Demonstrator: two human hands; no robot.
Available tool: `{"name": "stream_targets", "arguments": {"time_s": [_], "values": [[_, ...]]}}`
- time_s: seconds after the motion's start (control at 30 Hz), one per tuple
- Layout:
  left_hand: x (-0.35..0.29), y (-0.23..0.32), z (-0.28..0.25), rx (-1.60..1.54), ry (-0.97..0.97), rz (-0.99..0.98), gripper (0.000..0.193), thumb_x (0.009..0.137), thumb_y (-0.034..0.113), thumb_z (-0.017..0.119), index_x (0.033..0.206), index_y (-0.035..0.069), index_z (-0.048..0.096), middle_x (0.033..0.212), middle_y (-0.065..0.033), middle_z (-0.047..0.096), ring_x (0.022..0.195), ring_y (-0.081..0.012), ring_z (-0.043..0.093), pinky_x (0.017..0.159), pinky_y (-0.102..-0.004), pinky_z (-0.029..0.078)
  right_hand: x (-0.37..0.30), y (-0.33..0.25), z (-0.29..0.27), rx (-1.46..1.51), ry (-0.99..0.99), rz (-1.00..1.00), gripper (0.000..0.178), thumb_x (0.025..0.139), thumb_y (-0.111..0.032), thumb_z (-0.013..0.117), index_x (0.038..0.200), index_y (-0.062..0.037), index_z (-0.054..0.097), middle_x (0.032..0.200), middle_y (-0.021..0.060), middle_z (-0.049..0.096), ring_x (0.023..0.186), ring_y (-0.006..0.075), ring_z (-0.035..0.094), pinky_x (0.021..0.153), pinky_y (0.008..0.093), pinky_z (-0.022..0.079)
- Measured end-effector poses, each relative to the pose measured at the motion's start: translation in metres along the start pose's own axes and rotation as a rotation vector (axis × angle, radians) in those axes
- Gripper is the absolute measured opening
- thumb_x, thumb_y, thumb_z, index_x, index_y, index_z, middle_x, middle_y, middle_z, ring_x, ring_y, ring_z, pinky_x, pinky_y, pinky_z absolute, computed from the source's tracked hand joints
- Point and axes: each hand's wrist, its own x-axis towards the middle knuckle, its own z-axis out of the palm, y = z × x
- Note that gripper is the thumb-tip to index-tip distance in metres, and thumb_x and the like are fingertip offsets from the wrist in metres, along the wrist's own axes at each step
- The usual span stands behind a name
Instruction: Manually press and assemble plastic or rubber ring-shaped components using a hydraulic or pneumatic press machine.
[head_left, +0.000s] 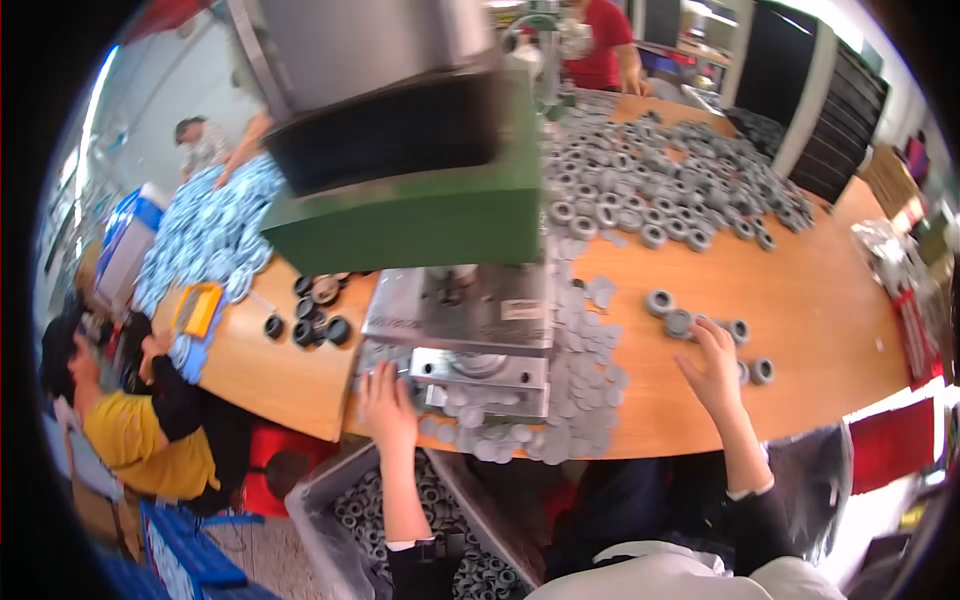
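Note:
In front of me stands a green press (430, 220) with a metal die block (455, 315) and a lower die (485, 370). My left hand (387, 405) lies beside the lower die's left edge, fingers spread over loose flat grey discs. More grey discs (580, 385) heap around the die's front and right side. Over the tabletop to the right, my right hand (712, 370) has its thumb and fingers apart. Its fingertips are close to a grey cup-shaped ring (679, 322); whether they touch it I cannot tell. Several similar grey rings (761, 371) lie around that hand.
A large pile of grey rings (660, 180) covers the far right of the table (800, 290). Several black rings (303, 332) sit left of the press. Below the table edge stands a lined bin (320, 500) of grey rings. Co-workers are at left and at the back.

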Motion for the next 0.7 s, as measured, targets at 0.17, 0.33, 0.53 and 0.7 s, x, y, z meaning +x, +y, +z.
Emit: {"name": "stream_targets", "arguments": {"time_s": [0.17, 0.33, 0.53, 0.7], "values": [[-0.008, 0.013, 0.001, -0.032, -0.047, 0.025, 0.032, 0.090, 0.015, 0.043, 0.117, 0.004, 0.055, 0.125, -0.0135, 0.052, 0.119, -0.0405, 0.040, 0.097, -0.0472, 0.032, 0.008, 0.022, -0.004, -0.149, -0.141, 0.070, 0.056, 0.069, -0.027, 0.073, 0.115, -0.0038, 0.051, 0.118, 0.0161, 0.052, 0.116, 0.0341, 0.041, 0.101, 0.0461, 0.028], [-0.011, 0.012, -0.006, -0.021, -0.056, -0.003, 0.032, 0.091, 0.017, 0.042, 0.118, 0.004, 0.055, 0.126, -0.0124, 0.051, 0.122, -0.0400, 0.037, 0.099, -0.0463, 0.031, 0.031, 0.039, 0.034, -0.304, -0.207, 0.089, 0.063, 0.069, -0.034, 0.072, 0.119, -0.0032, 0.049, 0.112, 0.0156, 0.054, 0.114, 0.0327, 0.044, 0.106, 0.0513, 0.017], [-0.015, 0.033, -0.041, -0.331, 0.120, -0.073, 0.034, 0.090, 0.016, 0.045, 0.120, 0.001, 0.050, 0.127, -0.0156, 0.048, 0.122, -0.0362, 0.039, 0.102, -0.0442, 0.028, 0.051, 0.029, 0.052, -0.039, -0.210, 0.161, 0.049, 0.067, -0.023, 0.073, 0.105, -0.0027, 0.051, 0.103, 0.0143, 0.055, 0.107, 0.0313, 0.048, 0.097, 0.0485, 0.030], [0.016, 0.136, -0.055, -0.513, 0.284, 0.120, 0.071, 0.063, 0.018, 0.076, 0.121, -0.002, 0.043, 0.119, -0.0190, 0.047, 0.109, -0.0333, 0.046, 0.090, -0.0414, 0.037, 0.047, 0.003, 0.015, 0.626, -0.145, 0.213, 0.050, 0.062, -0.003, 0.073, 0.105, -0.0019, 0.048, 0.098, 0.0099, 0.055, 0.091, 0.0212, 0.056, 0.075, 0.0326, 0.047]]}}
